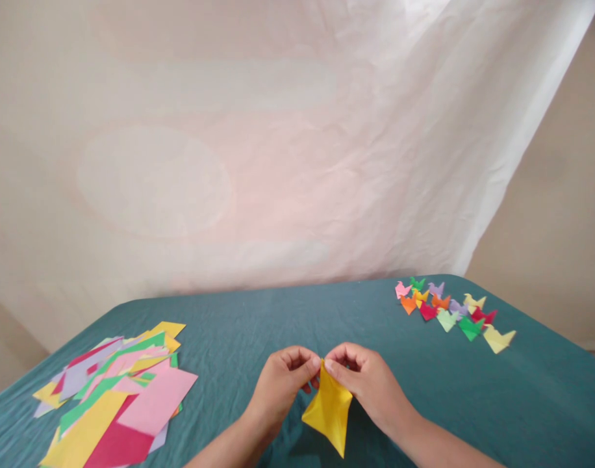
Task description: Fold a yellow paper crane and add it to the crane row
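At 6 o'clock, the left hand (284,378) and right hand (368,378) each pinch, thumb against fingers, the top tip of a bright-yellow, pointed, folded paper piece (329,409); uneven pulling could tear that tip or skew its creases, since its lower points look unsupported.

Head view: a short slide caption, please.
Left hand and right hand pinch folded yellow paper, coloured sheets at left, folded paper birds at right.

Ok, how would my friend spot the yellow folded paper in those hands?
Find the dark green tablecloth. At its near middle, the bare left hand and bare right hand pinch the yellow folded paper. Unlike the flat coloured paper sheets and folded coloured paper birds, it's held.
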Available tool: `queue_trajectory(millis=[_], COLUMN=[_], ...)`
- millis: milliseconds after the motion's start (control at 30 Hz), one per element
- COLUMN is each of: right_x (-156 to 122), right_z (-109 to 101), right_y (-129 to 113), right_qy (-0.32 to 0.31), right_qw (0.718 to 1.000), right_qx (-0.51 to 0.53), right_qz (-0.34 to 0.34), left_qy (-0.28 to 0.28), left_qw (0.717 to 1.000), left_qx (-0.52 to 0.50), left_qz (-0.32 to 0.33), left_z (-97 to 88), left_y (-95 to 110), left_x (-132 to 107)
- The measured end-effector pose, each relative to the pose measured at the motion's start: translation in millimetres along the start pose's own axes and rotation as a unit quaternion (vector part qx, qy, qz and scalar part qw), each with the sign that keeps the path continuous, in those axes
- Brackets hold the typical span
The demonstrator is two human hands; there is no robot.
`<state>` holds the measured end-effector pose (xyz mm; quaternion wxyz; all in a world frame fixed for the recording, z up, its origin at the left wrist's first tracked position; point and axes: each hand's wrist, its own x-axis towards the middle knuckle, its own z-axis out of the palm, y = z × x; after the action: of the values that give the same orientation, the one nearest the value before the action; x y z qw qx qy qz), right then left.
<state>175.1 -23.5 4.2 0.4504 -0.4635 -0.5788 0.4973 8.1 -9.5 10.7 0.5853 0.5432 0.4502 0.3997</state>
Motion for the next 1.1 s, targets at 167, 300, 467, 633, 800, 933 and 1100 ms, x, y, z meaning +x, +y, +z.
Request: queue_trajectory(millis=[167,300,467,633,800,933,1100], right_x=[-1,-1,0,-1,0,1,2], right_z=[0,1,2,3,3,2,1], right_y=[-1,-1,1,2,0,1,3], right_qy=[0.005,0.013,0.013,0.011,0.012,0.008,0.003], right_qw=[1.0,0.999,0.999,0.999,0.999,1.0,1.0], right_qx=[-0.019,-0.033,-0.034,-0.03,-0.029,-0.012,-0.015], right_qz=[0.001,0.0,0.004,0.007,0.003,0.006,0.007], left_qy=[-0.002,0.009,0.028,0.045,0.036,0.006,-0.008], left_qw=[1.0,0.999,0.997,0.995,0.997,1.0,1.0], left_qx=[0.008,0.032,0.055,0.072,0.058,0.018,-0.004], left_qz=[0.006,0.013,0.039,0.047,0.048,0.02,0.004], left_z=[-0.4,0.4,5.4,8.4,4.7,1.3,-0.7], left_y=[2,3,5,5,0,-4,-6], left_x=[0,-1,-4,-6,-2,1,1])
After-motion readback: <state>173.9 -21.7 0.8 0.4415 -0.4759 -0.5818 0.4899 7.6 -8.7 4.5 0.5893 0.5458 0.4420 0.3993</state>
